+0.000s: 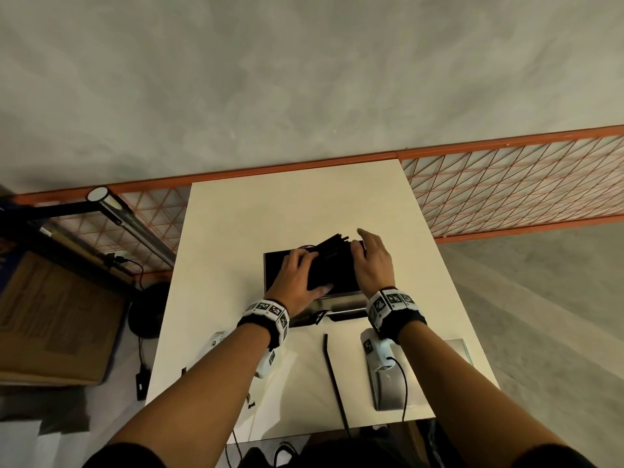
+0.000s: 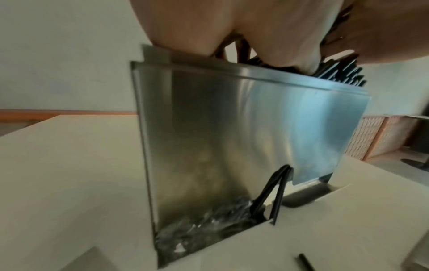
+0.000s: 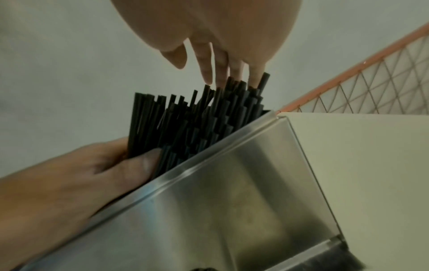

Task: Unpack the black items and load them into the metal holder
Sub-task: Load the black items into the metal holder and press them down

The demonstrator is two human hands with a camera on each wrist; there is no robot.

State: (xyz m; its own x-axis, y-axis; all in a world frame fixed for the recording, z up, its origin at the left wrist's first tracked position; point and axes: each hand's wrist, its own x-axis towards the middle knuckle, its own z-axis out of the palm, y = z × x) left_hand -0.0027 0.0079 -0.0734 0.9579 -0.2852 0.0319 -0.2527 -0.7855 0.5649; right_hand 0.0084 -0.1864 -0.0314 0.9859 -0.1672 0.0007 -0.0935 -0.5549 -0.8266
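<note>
A bundle of black straws point(image 1: 332, 261) stands tilted in the open top of the metal holder point(image 1: 341, 304) on the white table point(image 1: 236, 265). My left hand point(image 1: 302, 275) grips the bundle from the left, thumb across the straws point(image 3: 197, 119). My right hand point(image 1: 366, 255) hovers at the bundle's right end, and its straight fingers point(image 3: 209, 69) touch the straw tips. In the left wrist view, two straws point(image 2: 271, 194) poke out of a slot low in the holder's steel wall point(image 2: 232, 137). One loose straw point(image 1: 332, 373) lies on the table in front.
A flat metal piece point(image 1: 456, 349) lies on the table at the near right. An orange wire-mesh rack point(image 1: 506, 184) runs behind the table. A cardboard box point(image 1: 57, 315) sits on the floor to the left. The table's near edge is close to my body.
</note>
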